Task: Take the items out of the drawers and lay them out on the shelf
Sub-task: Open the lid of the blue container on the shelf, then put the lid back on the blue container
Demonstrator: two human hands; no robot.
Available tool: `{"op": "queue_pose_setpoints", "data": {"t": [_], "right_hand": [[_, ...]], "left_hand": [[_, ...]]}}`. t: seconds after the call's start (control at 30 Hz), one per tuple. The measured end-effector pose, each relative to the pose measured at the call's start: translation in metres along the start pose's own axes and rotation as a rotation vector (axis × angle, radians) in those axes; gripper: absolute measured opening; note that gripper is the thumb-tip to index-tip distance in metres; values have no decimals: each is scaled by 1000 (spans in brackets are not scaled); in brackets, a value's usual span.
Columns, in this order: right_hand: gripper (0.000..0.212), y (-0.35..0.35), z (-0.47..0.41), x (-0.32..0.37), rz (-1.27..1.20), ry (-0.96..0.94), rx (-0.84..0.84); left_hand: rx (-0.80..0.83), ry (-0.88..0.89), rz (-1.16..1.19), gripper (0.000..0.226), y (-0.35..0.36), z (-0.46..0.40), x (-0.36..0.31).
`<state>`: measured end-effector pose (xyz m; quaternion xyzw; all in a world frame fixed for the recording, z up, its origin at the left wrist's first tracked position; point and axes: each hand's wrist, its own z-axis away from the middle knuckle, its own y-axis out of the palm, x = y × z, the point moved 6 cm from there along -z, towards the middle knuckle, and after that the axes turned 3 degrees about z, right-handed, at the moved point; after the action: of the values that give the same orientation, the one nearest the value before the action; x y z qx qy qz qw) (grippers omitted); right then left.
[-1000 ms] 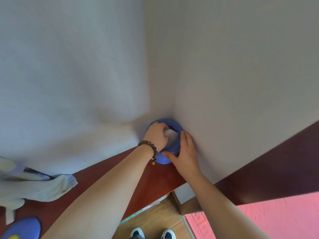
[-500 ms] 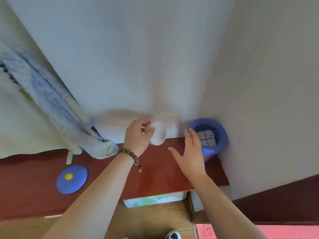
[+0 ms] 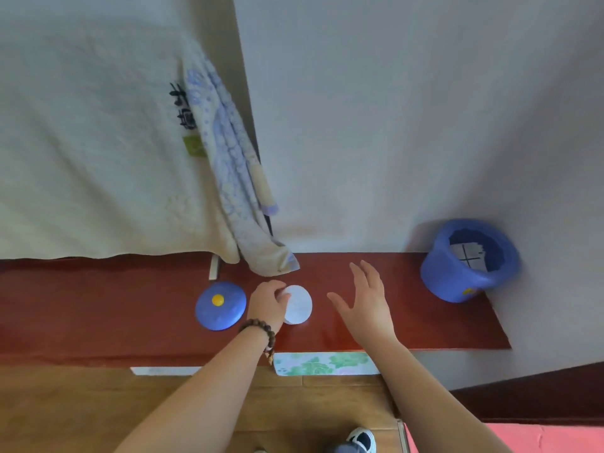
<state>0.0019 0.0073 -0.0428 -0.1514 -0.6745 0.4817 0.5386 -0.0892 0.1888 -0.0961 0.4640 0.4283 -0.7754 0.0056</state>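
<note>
left hand (image 3: 267,305): fingers curled on white disc (image 3: 298,304), disc lying on red shelf (image 3: 98,299) (beaded bracelet on wrist) | right hand (image 3: 366,300): spread, holding nothing, hovering at disc's 3 o'clock | blue lid (image 3: 220,306): 9 o'clock | blue pot (image 3: 467,260): far 3 o'clock

Glossy wood, matt plastic, soft cloth

The shelf (image 3: 408,308) is reddish wood with a smooth, glossy finish. The blue pot (image 3: 457,276) at right and the blue lid (image 3: 220,305) at left look like smooth, matt plastic. The white disc (image 3: 299,304) looks matt, like paper or cotton. The hanging towel (image 3: 235,178) is rough, woven cloth; the bracelet (image 3: 261,328) has dark wooden-looking beads.
</note>
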Motion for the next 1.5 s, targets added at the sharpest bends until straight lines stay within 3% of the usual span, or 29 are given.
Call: {"op": "queue_pose_setpoints", "data": {"t": [0.2,0.33,0.4,0.5,0.57,0.7,0.87,0.97,1.17,1.5], "right_hand": [[69,12,7,3,34,24,3],[69,21,7,7,48,33,14],[69,26,6,9,52,29,22],[68,32,2,10,58,25,34],[68,37,-2,10,64,27,45],[68,49,-7,16,65,18,74],[67,61,-10,22,68,12,104],[67,64,-11,22,79,15,112],[65,42,-15,11,42,30,31],[63,-85,-4,-81,-8,200,-361]], "left_hand": [[171,29,-38,59,11,1,12],[224,65,-58,61,16,2,18],[133,97,-39,57,6,1,21],[-222,210,-154,42,-36,2,28],[-386,123,-261,45,-65,5,47],[-259,-190,-331,59,-78,0,95],[-263,-142,-255,26,-81,0,102],[-300,-129,-220,22,-86,1,95],[-338,203,-23,21,-73,5,18],[-77,536,105,22,40,-6,-176]]}}
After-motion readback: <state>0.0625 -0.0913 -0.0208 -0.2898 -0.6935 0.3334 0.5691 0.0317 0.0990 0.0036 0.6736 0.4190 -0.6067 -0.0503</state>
